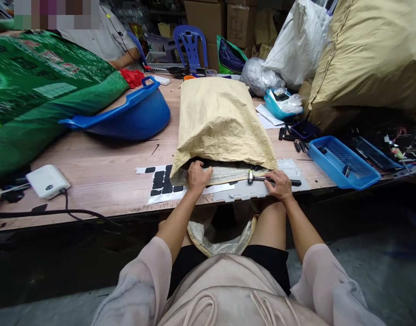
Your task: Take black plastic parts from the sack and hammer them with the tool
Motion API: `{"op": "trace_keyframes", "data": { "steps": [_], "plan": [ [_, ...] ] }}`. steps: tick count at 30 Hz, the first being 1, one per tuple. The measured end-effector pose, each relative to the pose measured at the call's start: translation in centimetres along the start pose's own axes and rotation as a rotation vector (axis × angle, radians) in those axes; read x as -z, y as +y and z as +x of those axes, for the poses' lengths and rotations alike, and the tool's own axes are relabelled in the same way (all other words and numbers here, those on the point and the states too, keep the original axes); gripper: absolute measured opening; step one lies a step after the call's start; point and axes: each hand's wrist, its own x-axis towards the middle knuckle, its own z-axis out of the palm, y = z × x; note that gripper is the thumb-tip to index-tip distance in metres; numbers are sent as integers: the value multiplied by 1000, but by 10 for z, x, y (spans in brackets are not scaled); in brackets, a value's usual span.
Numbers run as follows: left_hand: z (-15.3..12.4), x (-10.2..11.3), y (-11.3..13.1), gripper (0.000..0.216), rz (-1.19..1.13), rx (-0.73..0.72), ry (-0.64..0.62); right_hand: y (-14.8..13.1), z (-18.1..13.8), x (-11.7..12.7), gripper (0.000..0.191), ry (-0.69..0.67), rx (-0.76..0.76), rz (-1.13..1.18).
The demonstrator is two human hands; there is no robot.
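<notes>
A tan woven sack (221, 117) lies on the table in front of me, its mouth facing me and partly open. Dark contents show inside the gap, too shadowed to make out. At the left side of the mouth, my left hand (198, 176) is closed on the sack's lower lip, some fingertips hidden by the opening. My right hand (279, 184) is by the right corner, its fingers curled over the black handle of a small hammer (251, 177). The hammer's head points left and rests against the pale inner lip of the sack.
A sheet of black stickers (162, 181) lies under the sack's left corner. Left are a blue basin (140, 113), a green sack (51, 86) and a white adapter box (48, 181) with cables. A blue basket (343, 163) stands right. Another person's arm (126, 58) is across the table.
</notes>
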Motion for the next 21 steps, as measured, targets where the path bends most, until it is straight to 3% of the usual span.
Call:
{"op": "trace_keyframes", "data": {
  "steps": [4,9,15,21],
  "plan": [
    [21,-4,2,22,77,143,-101,-2,0,0,17,0,-2,-6],
    [1,5,-15,13,77,94,-128,-3,0,1,17,1,2,-4],
    [-43,10,-27,8,-15,-203,-171,-2,0,2,19,9,-8,2],
    [-47,-8,-12,5,2,-392,-272,-2,0,2,17,21,-6,-6]
  ]
}}
